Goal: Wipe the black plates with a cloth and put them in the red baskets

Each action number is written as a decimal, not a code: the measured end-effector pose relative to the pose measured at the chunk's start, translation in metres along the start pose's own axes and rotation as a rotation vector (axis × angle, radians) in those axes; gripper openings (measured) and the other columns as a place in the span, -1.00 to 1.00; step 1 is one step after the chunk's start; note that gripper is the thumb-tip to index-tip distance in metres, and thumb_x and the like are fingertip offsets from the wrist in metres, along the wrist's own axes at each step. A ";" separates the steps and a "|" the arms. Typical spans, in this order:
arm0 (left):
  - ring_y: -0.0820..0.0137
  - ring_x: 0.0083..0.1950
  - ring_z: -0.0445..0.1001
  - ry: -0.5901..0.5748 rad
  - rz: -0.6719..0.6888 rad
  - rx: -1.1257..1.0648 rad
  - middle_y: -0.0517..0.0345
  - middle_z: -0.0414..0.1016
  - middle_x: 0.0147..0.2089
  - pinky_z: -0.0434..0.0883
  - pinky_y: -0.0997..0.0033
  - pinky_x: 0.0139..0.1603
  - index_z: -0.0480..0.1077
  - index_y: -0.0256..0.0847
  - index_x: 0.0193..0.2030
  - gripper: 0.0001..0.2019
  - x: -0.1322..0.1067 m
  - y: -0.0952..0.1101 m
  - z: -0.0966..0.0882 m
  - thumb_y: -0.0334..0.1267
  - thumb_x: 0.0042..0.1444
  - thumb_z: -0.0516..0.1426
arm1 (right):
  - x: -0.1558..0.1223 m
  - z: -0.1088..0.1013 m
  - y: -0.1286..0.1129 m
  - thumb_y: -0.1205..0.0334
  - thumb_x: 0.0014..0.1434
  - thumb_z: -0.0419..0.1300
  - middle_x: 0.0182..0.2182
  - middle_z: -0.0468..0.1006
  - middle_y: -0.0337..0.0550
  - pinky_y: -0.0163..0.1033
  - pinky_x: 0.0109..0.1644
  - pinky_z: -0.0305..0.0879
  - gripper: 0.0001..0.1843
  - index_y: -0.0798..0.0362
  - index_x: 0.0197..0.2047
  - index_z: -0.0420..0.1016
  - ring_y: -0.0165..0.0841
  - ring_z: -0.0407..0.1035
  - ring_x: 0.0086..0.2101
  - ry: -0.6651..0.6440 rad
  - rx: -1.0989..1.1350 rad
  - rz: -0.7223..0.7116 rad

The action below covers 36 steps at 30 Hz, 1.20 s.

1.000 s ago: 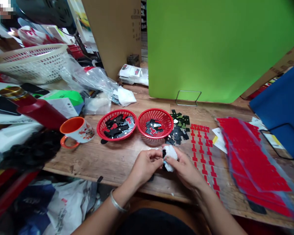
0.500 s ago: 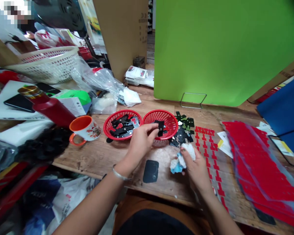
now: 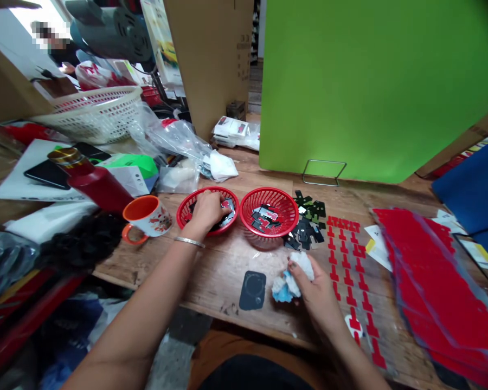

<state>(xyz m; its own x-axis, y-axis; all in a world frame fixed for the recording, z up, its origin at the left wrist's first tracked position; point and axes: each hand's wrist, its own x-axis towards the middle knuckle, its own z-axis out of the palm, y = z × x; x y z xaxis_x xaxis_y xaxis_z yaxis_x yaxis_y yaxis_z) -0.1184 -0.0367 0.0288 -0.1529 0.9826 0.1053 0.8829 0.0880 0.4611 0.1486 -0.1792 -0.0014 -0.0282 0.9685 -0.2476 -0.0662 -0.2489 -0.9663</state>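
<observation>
My left hand [image 3: 206,210] reaches into the left red basket [image 3: 184,210], fingers curled down over the black and red pieces lying there; what they grip is hidden. My right hand [image 3: 318,292] rests on the wooden table [image 3: 211,271] near its front edge, closed on a crumpled white and blue cloth [image 3: 289,277]. The right red basket [image 3: 268,191] holds a few black and red pieces. A dark flat pad [image 3: 252,290] lies on the table left of the cloth.
Loose black pieces [image 3: 309,223] and rows of red stickers [image 3: 345,254] lie right of the baskets, then red sheets [image 3: 427,271]. An orange mug [image 3: 146,216], a red bottle [image 3: 93,183] and a white basket [image 3: 89,111] stand at left. A green board [image 3: 370,81] stands behind.
My left hand carried a black piece away from the cloth over the right basket, then moved into the left basket. My right hand stayed low with the cloth. The dark pad came into view.
</observation>
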 end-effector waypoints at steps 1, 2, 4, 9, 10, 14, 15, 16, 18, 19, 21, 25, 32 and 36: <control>0.15 -0.14 0.42 0.013 0.012 0.041 -0.11 0.53 -0.26 0.26 0.33 -0.14 0.48 -0.26 -0.38 -0.78 -0.001 -0.001 0.001 -0.24 -0.21 0.30 | 0.000 0.000 0.000 -0.06 0.10 0.20 -0.56 0.38 -0.30 -0.40 -0.71 0.15 -0.62 0.03 -0.14 0.38 -0.45 0.20 -0.64 -0.007 -0.006 -0.003; 0.17 -0.16 0.43 0.021 0.021 0.075 -0.10 0.53 -0.24 0.27 0.34 -0.16 0.47 -0.26 -0.34 -0.75 -0.002 -0.002 0.002 -0.22 -0.20 0.30 | 0.000 0.000 0.001 -0.07 0.10 0.20 -0.56 0.37 -0.31 -0.40 -0.72 0.14 -0.63 0.03 -0.15 0.38 -0.45 0.19 -0.65 -0.011 -0.014 -0.003; 0.23 -0.22 0.44 0.052 0.002 0.039 -0.05 0.54 -0.25 0.28 0.38 -0.23 0.46 -0.26 -0.28 -0.71 -0.006 -0.003 0.000 -0.21 -0.19 0.30 | 0.000 0.000 0.001 -0.07 0.11 0.18 -0.56 0.35 -0.32 -0.39 -0.71 0.14 -0.62 0.02 -0.14 0.34 -0.45 0.19 -0.65 -0.018 -0.031 0.005; 0.34 -0.35 0.47 0.237 -0.146 -0.411 0.06 0.56 -0.34 0.35 0.42 -0.31 0.50 -0.28 -0.24 -0.70 -0.030 0.007 -0.022 -0.14 -0.10 0.25 | -0.003 -0.002 -0.002 -0.06 0.12 0.18 -0.41 0.38 -0.27 -0.31 -0.46 0.31 -0.60 -0.02 -0.09 0.21 -0.37 0.31 -0.48 0.076 -0.115 -0.063; 0.35 -0.36 0.47 0.260 -0.157 -0.558 0.06 0.56 -0.31 0.37 0.41 -0.30 0.50 -0.29 -0.20 -0.67 -0.039 0.013 -0.026 -0.12 -0.09 0.25 | -0.004 -0.001 -0.005 -0.06 0.15 0.14 -0.38 0.38 -0.25 -0.29 -0.40 0.32 -0.62 -0.01 -0.09 0.21 -0.35 0.33 -0.44 0.104 -0.152 -0.092; 0.42 -0.41 0.45 -0.014 -0.161 -0.958 0.08 0.56 -0.30 0.40 0.43 -0.31 0.52 -0.30 -0.11 -0.60 -0.082 0.050 -0.022 -0.15 -0.10 0.27 | -0.008 0.005 -0.018 0.07 0.29 -0.08 -0.18 0.40 -0.13 -0.15 -0.11 0.32 -0.69 -0.02 0.05 0.21 -0.26 0.35 -0.19 0.121 -0.307 -0.237; 0.44 -0.42 0.44 -0.129 -0.158 -0.992 0.09 0.55 -0.34 0.38 0.45 -0.32 0.52 -0.31 -0.10 -0.61 -0.093 0.059 -0.016 -0.17 -0.10 0.27 | -0.008 0.007 -0.021 0.12 0.29 -0.09 -0.09 0.37 -0.09 -0.09 0.00 0.28 -0.67 -0.02 0.08 0.23 -0.23 0.32 -0.09 0.098 -0.354 -0.300; 0.45 -0.43 0.42 -0.228 -0.159 -1.036 0.10 0.54 -0.37 0.38 0.46 -0.34 0.51 -0.31 -0.09 -0.61 -0.102 0.068 -0.008 -0.19 -0.10 0.27 | -0.007 0.009 -0.022 0.16 0.29 -0.08 0.01 0.32 -0.06 -0.04 0.10 0.20 -0.65 -0.04 0.11 0.26 -0.21 0.25 0.02 0.064 -0.407 -0.373; 0.45 -0.43 0.42 -0.369 -0.170 -1.140 0.09 0.53 -0.38 0.38 0.46 -0.35 0.51 -0.32 -0.14 -0.64 -0.117 0.081 0.007 -0.22 -0.11 0.28 | -0.004 0.011 -0.023 0.25 0.26 -0.03 0.17 0.17 -0.06 0.01 0.23 0.05 -0.60 -0.07 0.15 0.31 -0.18 0.09 0.17 -0.011 -0.506 -0.528; 0.45 -0.42 0.43 -0.408 -0.180 -1.188 0.07 0.53 -0.37 0.39 0.46 -0.34 0.52 -0.33 -0.19 -0.68 -0.121 0.085 0.013 -0.23 -0.12 0.28 | -0.003 0.012 -0.023 0.29 0.25 -0.02 0.21 0.12 -0.08 0.01 0.25 0.01 -0.58 -0.09 0.16 0.33 -0.18 0.04 0.20 -0.051 -0.539 -0.589; 0.44 -0.40 0.43 -0.457 -0.191 -1.228 0.05 0.53 -0.35 0.39 0.46 -0.33 0.51 -0.34 -0.29 -0.75 -0.126 0.089 0.023 -0.25 -0.13 0.29 | -0.001 0.010 -0.020 0.35 0.23 -0.01 0.20 0.18 -0.10 0.00 0.23 0.08 -0.54 -0.13 0.17 0.33 -0.21 0.10 0.18 -0.117 -0.549 -0.654; 0.50 -0.49 0.38 -0.541 -0.195 -1.193 0.09 0.51 -0.44 0.33 0.52 -0.43 0.52 -0.36 -0.37 -0.76 -0.128 0.092 0.030 -0.24 -0.18 0.31 | 0.000 0.005 -0.013 0.32 0.21 0.05 0.05 0.39 -0.06 -0.07 0.12 0.23 -0.53 -0.07 0.19 0.28 -0.23 0.29 0.04 -0.058 -0.449 -0.621; 0.54 -0.55 0.36 -0.610 -0.336 -1.271 0.12 0.48 -0.53 0.33 0.53 -0.46 0.50 -0.37 -0.35 -0.66 -0.138 0.095 0.037 -0.19 -0.26 0.36 | 0.010 0.002 -0.007 0.00 0.18 0.12 -0.48 0.45 -0.27 -0.35 -0.50 0.27 -0.67 0.01 -0.07 0.30 -0.40 0.33 -0.53 0.046 -0.011 -0.131; 0.55 -0.54 0.35 -0.456 -0.314 -1.298 0.13 0.49 -0.50 0.31 0.54 -0.47 0.49 -0.36 -0.35 -0.68 -0.137 0.095 0.038 -0.21 -0.24 0.35 | 0.007 0.000 -0.014 -0.02 0.17 0.13 -0.32 0.52 -0.21 -0.31 -0.31 0.34 -0.62 -0.02 -0.02 0.40 -0.35 0.40 -0.35 -0.204 0.061 -0.067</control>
<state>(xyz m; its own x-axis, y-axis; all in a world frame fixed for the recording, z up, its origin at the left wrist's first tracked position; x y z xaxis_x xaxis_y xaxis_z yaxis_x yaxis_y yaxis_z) 0.0036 -0.1569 0.0250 0.1118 0.9383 -0.3274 -0.2306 0.3449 0.9099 0.1496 -0.1691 0.0100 -0.2223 0.9622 -0.1570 -0.1348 -0.1898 -0.9725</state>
